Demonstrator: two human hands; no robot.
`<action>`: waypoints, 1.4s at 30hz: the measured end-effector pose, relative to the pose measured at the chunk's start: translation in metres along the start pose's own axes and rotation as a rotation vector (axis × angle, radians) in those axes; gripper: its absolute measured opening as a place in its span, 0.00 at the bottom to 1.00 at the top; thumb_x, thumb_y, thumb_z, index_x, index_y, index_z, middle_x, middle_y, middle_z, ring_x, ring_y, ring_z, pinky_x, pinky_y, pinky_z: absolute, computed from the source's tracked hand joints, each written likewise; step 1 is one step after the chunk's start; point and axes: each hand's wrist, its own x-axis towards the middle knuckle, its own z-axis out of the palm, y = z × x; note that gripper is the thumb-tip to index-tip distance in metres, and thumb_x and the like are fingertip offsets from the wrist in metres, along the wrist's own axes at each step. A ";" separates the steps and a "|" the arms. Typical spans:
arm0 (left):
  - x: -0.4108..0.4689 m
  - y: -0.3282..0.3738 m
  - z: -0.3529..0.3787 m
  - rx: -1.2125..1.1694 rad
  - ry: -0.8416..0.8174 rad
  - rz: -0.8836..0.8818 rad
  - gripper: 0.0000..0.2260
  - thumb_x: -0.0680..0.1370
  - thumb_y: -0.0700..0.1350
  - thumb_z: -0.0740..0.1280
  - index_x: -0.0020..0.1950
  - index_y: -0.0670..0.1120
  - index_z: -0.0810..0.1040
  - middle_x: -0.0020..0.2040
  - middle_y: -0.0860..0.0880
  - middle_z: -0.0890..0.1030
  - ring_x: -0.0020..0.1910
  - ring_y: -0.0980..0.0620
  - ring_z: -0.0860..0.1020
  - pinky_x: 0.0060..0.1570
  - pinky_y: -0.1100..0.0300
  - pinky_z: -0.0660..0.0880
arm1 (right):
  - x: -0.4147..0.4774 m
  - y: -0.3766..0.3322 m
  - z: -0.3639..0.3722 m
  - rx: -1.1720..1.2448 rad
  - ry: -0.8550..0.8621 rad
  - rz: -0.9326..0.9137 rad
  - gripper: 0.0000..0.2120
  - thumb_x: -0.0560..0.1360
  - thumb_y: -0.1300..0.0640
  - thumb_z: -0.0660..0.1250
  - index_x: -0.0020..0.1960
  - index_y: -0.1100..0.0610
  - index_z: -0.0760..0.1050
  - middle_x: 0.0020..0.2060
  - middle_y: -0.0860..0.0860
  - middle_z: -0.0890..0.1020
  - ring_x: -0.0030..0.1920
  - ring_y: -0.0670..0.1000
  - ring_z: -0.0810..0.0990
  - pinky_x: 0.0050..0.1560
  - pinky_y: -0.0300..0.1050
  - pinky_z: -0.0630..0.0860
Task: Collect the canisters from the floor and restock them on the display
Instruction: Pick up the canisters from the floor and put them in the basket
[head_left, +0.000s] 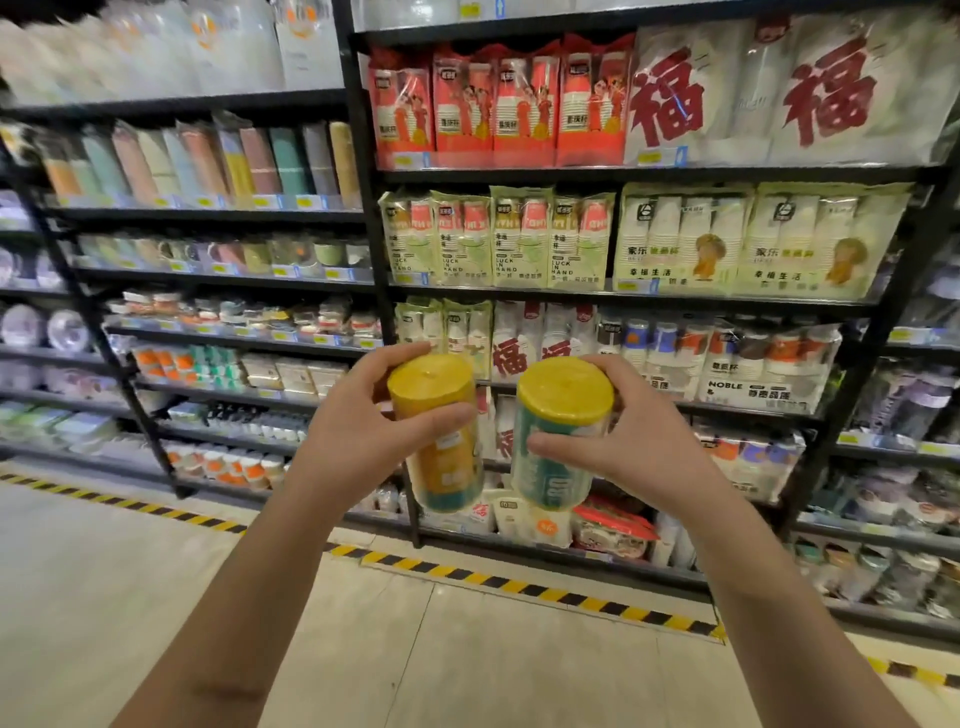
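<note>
I hold two yellow-lidded canisters up in front of the shelves. My left hand (358, 421) grips a yellow-orange canister (441, 441) around its upper body, thumb across the front. My right hand (634, 436) grips a teal and white canister (556, 447) in the same way. Both canisters are upright, tilted slightly toward me, and about a hand's width apart. They hang at the height of the lower shelves of the display (571, 556).
Black metal shelving (363, 171) fills the view, packed with bagged paper cups, tumblers and plates. A yellow-black hazard stripe (519, 584) runs along the shelf base on the pale tiled floor (467, 660). No canisters show on the visible floor.
</note>
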 end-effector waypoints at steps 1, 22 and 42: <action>-0.008 0.002 -0.003 0.003 0.037 -0.016 0.35 0.60 0.61 0.79 0.66 0.64 0.75 0.58 0.60 0.81 0.55 0.60 0.81 0.49 0.59 0.81 | 0.000 -0.001 0.002 0.017 -0.026 -0.016 0.40 0.56 0.34 0.79 0.64 0.38 0.67 0.54 0.34 0.75 0.51 0.32 0.74 0.40 0.26 0.69; -0.382 0.098 -0.060 0.362 0.945 -0.396 0.36 0.58 0.61 0.81 0.65 0.61 0.76 0.56 0.62 0.82 0.55 0.62 0.80 0.55 0.60 0.80 | -0.147 -0.115 0.148 0.376 -0.885 -0.516 0.38 0.56 0.39 0.84 0.62 0.38 0.72 0.54 0.36 0.81 0.55 0.37 0.79 0.55 0.43 0.78; -0.912 0.269 -0.063 0.562 1.665 -0.713 0.30 0.65 0.54 0.82 0.64 0.63 0.75 0.55 0.60 0.83 0.52 0.63 0.82 0.48 0.66 0.78 | -0.655 -0.360 0.250 0.524 -1.580 -0.997 0.34 0.60 0.38 0.82 0.61 0.33 0.69 0.53 0.31 0.77 0.51 0.27 0.75 0.48 0.34 0.73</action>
